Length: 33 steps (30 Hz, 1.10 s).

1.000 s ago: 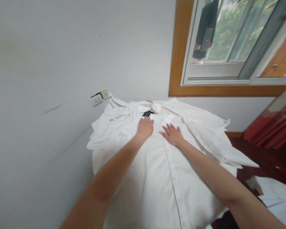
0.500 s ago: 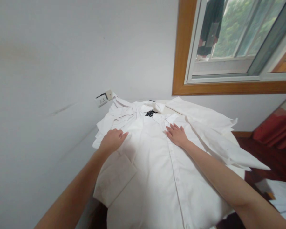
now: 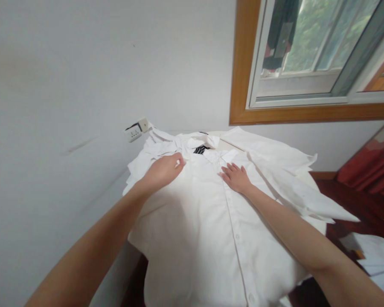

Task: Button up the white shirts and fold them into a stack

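Note:
A white button-up shirt [image 3: 198, 221] lies spread front side up, its collar away from me and its button strip running toward me. At its upper left, near the shoulder, my left hand [image 3: 166, 169] is closed with thumb and fingers pinched on the fabric; the fingertips are partly hidden. My right hand [image 3: 236, 177] rests flat beside the button strip below the collar, fingers spread. More white garments [image 3: 269, 149] lie beneath and behind the shirt. A black-and-white striped patch [image 3: 201, 149] shows by the collar.
A wall socket [image 3: 133, 132] sits beside the garments at the left. Beyond them are the white wall [image 3: 179, 64] and a wood-framed window [image 3: 307, 116]. At the right are a red curtain [image 3: 371, 166], dark floor and another white cloth pile [image 3: 371, 253].
My left hand has moved up and right toward the collar. The folded sleeve part below it no longer shows as a flap at the shirt's left. My right hand has stayed in place.

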{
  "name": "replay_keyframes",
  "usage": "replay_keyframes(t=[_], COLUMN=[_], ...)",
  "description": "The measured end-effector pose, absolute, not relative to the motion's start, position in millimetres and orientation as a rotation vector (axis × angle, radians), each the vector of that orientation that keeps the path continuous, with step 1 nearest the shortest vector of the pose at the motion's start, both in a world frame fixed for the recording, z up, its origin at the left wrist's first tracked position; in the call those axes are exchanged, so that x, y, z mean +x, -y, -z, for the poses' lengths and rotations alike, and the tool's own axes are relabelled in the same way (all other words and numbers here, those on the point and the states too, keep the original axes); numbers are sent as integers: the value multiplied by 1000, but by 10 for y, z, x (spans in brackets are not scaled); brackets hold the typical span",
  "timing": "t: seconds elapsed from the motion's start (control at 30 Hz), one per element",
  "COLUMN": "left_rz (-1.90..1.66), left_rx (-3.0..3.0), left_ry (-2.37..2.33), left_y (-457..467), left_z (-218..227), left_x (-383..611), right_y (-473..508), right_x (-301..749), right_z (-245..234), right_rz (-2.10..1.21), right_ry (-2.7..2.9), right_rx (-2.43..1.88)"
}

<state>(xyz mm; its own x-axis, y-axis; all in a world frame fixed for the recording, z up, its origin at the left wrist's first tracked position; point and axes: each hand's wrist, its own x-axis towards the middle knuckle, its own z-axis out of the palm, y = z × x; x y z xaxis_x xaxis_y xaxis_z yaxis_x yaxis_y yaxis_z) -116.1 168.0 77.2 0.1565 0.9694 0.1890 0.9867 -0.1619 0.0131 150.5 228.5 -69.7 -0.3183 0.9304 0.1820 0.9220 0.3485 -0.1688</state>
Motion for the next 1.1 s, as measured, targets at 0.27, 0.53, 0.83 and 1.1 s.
replay_keyframes(t=[0.27, 0.53, 0.83, 1.1], left_rz=[146, 240, 379, 277], left_rx=[-2410, -2537, -2432, -2559], left_ry=[1846, 1639, 1353, 1257], left_y=[-2261, -2331, -2657, -2909], left_z=[-105, 77, -81, 51], left_x=[-283, -478, -1272, -1401], right_y=[-2359, -2430, -2337, -2172], right_x=[1568, 1612, 1356, 1046], right_z=[731, 777, 627, 583], right_rz=[-65, -81, -125, -191], right_ry=[2314, 2266, 2294, 2348], right_rx=[-1607, -1541, -1014, -856])
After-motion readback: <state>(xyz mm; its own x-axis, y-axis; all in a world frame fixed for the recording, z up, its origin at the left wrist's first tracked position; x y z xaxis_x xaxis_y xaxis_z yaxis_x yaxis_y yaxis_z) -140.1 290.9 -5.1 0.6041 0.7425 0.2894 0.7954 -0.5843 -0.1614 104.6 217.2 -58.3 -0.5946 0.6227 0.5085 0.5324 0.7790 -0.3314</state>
